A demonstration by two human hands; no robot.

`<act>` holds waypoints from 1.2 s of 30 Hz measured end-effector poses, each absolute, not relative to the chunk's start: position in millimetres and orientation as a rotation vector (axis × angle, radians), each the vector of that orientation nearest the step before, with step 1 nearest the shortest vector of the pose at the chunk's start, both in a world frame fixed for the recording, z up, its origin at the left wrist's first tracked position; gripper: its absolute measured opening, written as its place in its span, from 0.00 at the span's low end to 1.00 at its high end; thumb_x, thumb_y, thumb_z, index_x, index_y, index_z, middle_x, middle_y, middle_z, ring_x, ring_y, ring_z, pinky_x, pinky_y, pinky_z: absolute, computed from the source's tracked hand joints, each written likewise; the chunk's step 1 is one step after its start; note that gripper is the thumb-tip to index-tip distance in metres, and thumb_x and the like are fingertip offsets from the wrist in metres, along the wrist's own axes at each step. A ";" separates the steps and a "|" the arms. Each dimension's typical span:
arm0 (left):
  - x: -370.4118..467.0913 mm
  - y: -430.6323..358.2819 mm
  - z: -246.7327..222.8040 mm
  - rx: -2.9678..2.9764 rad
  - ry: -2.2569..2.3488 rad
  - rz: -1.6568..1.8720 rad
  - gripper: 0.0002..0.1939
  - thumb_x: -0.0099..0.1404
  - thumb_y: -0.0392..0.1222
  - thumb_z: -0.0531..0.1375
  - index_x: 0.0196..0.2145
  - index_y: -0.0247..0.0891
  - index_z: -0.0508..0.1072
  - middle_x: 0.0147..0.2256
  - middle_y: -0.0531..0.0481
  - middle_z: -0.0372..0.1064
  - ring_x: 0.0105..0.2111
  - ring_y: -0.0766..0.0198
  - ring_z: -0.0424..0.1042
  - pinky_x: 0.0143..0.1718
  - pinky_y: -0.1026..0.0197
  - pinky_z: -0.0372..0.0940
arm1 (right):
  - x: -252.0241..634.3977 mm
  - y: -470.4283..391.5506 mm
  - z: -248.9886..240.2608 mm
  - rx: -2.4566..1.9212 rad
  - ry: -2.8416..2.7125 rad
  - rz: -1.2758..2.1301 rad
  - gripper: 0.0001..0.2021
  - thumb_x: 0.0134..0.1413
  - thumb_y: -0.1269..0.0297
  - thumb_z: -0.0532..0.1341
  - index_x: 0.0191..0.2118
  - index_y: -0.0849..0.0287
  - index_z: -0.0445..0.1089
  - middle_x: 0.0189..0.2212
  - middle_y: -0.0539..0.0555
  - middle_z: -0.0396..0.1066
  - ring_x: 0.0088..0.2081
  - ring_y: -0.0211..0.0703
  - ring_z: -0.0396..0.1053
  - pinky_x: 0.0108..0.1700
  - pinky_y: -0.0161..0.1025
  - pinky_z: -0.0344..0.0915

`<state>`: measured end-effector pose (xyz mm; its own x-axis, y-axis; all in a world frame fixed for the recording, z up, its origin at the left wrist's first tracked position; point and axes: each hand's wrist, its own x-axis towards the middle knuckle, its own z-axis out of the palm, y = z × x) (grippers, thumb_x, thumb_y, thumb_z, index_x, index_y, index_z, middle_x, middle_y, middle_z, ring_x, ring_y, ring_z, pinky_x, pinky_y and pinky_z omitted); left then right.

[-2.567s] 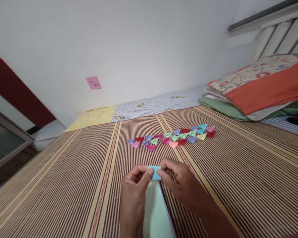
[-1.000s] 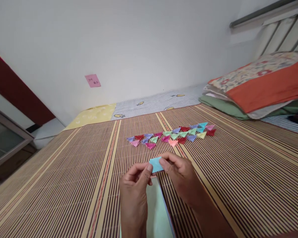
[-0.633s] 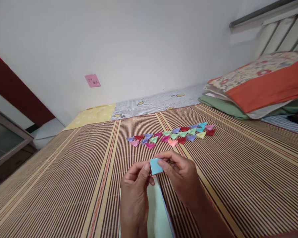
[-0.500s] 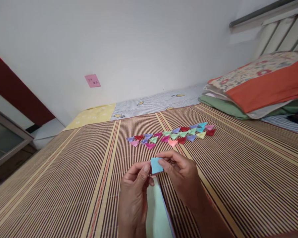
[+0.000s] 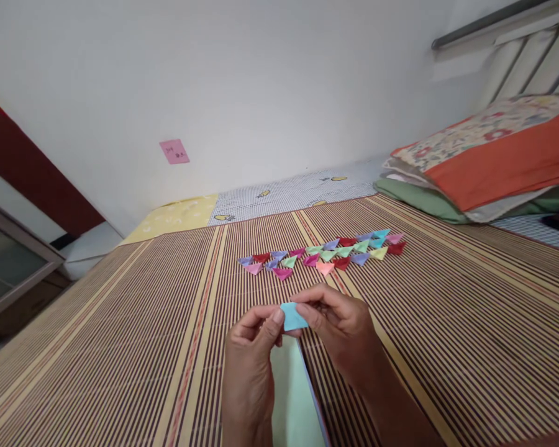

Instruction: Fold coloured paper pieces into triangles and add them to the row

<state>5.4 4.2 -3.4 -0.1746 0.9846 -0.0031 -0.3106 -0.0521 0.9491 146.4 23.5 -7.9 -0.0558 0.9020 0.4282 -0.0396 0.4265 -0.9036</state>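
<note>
A small light blue piece of paper (image 5: 293,316) is held between both hands, above the striped mat (image 5: 135,323). My left hand (image 5: 256,354) pinches its left edge between thumb and fingers. On the right side, my right hand (image 5: 340,332) pinches it the same way, its index finger along the top. Below the hands lies a pale green flat item (image 5: 295,391), partly hidden by my left hand. Beyond them, several small folded paper pieces (image 5: 325,268) in pink, red, green, purple, blue and yellow lie in uneven rows on the mat.
Pillows with an orange and floral cover (image 5: 498,161) are stacked at the right. A pink note (image 5: 174,151) is stuck on the white wall (image 5: 270,93). Patterned cloth (image 5: 284,189) runs along the wall. A glass-panelled frame (image 5: 18,261) stands at the far left.
The light blue paper now looks shorter and wider, tilted between my fingers. Both hands have shifted only slightly, still pinching it.
</note>
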 end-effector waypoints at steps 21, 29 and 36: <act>9.6 2.1 -5.8 0.829 1.156 1.530 0.12 0.53 0.47 0.73 0.28 0.35 0.80 0.24 0.51 0.73 0.25 0.63 0.73 0.30 0.62 0.68 | 149.4 23.9 -4.5 -0.890 -1.497 0.984 0.03 0.60 0.66 0.63 0.37 0.57 0.75 0.29 0.48 0.72 0.31 0.38 0.69 0.33 0.34 0.64; 9.2 8.2 -9.8 0.714 1.094 1.635 0.12 0.51 0.44 0.74 0.28 0.35 0.78 0.23 0.53 0.73 0.21 0.67 0.70 0.27 0.64 0.68 | 143.4 22.4 -11.5 -0.972 -1.675 1.021 0.16 0.64 0.63 0.58 0.24 0.58 0.60 0.20 0.44 0.56 0.24 0.34 0.54 0.26 0.35 0.49; 9.3 6.7 -8.3 0.751 1.071 1.638 0.11 0.52 0.43 0.74 0.27 0.35 0.79 0.23 0.54 0.73 0.25 0.68 0.71 0.34 0.64 0.69 | 142.9 25.4 -9.0 -0.982 -1.737 0.805 0.13 0.63 0.64 0.59 0.26 0.58 0.61 0.22 0.44 0.57 0.25 0.35 0.56 0.28 0.35 0.50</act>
<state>9.3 6.7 -8.3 -0.3086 0.9509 -0.0221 -0.4013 -0.1091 0.9094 142.9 25.4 -9.0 -0.2264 0.8832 0.4107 0.2578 0.4609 -0.8492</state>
